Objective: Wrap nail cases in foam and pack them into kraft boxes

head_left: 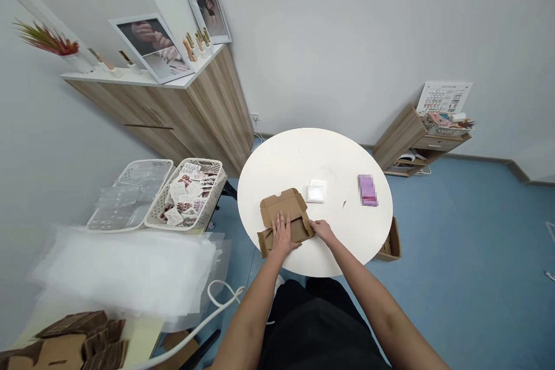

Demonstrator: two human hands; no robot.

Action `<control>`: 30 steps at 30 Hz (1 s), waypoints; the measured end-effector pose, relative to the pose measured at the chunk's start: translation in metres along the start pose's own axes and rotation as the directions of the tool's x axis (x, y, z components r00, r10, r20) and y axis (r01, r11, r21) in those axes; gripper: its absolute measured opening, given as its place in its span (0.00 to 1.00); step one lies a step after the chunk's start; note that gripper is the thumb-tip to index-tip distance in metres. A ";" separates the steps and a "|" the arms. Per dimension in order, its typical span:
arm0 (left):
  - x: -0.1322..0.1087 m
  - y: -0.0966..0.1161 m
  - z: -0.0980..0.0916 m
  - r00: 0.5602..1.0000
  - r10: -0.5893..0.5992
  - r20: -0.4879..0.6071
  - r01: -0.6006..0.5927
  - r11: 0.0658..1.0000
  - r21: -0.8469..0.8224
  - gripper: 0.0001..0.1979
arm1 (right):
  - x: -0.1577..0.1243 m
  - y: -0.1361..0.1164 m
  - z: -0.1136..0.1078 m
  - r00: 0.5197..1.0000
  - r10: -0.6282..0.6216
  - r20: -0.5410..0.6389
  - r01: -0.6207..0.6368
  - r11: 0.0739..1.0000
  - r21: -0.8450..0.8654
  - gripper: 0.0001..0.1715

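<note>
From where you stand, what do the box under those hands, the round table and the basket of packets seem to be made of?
The box looks like brown corrugated cardboard: matte, with creased, folded flaps. The round table seems to have a smooth white laminate top, though paint is possible. The basket looks like white plastic, judging by its even lattice walls.

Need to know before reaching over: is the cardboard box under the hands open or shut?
Open: the cardboard box lies unfolded, its lid flap spread flat beyond the left hand and the right hand.
</note>
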State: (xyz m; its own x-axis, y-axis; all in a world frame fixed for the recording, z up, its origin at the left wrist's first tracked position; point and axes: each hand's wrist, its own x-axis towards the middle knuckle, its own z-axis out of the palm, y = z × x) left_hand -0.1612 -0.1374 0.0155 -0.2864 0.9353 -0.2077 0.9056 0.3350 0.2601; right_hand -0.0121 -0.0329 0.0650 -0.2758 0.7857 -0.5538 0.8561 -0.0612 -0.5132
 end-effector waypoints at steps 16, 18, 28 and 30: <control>-0.001 0.006 -0.010 1.000 -0.007 -0.022 0.009 0.997 0.073 0.62 | 0.015 -0.028 0.013 0.997 0.071 0.037 -0.054 0.934 -0.353 0.19; 0.000 0.006 -0.010 1.000 -0.003 -0.028 0.005 0.997 0.074 0.62 | 0.017 -0.032 0.010 0.995 0.080 0.063 -0.050 0.924 -0.380 0.20; -0.002 0.007 -0.011 1.000 -0.024 -0.007 0.024 0.999 0.023 0.61 | 0.016 -0.023 0.014 0.997 0.036 0.075 0.001 0.897 -0.443 0.14; -0.002 0.008 -0.012 1.000 -0.025 0.000 0.025 0.999 0.021 0.61 | 0.015 -0.022 0.016 0.997 0.021 0.076 0.016 0.892 -0.452 0.14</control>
State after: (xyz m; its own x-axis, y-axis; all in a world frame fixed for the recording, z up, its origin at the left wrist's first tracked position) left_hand -0.1569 -0.1355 0.0290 -0.3088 0.9268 -0.2139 0.9045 0.3557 0.2353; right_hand -0.0424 -0.0296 0.0570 -0.2903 0.7349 -0.6129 0.9567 0.2360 -0.1702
